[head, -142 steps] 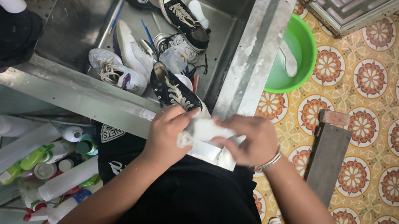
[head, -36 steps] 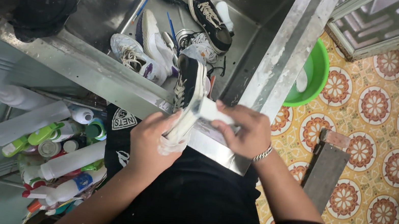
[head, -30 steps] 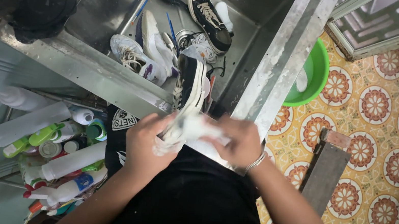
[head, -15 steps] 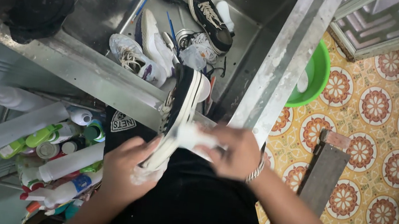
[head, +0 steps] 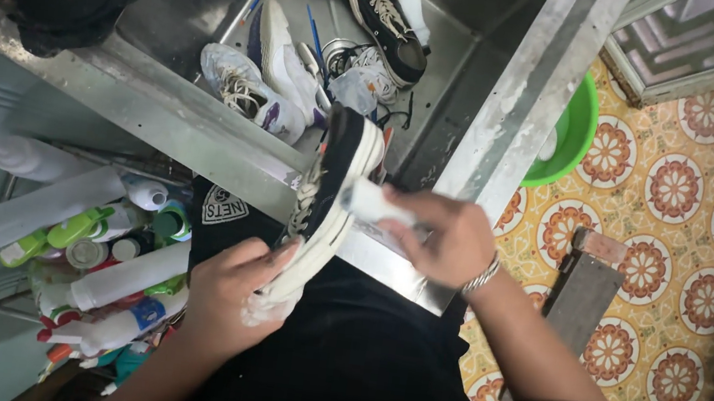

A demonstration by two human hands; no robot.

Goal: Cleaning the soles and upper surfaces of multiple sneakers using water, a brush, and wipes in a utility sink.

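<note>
Sneaker (head: 328, 189) is lying on edge, heel in your closed left hand (head: 228, 289), toe pointing toward the sink (head: 466, 141), while your right hand (head: 444, 235) is pinching a white pad (head: 372, 203) against its sole.

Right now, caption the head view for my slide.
Left hand holds a black sneaker on edge over the steel sink; right hand presses a white block to its sole.
</note>
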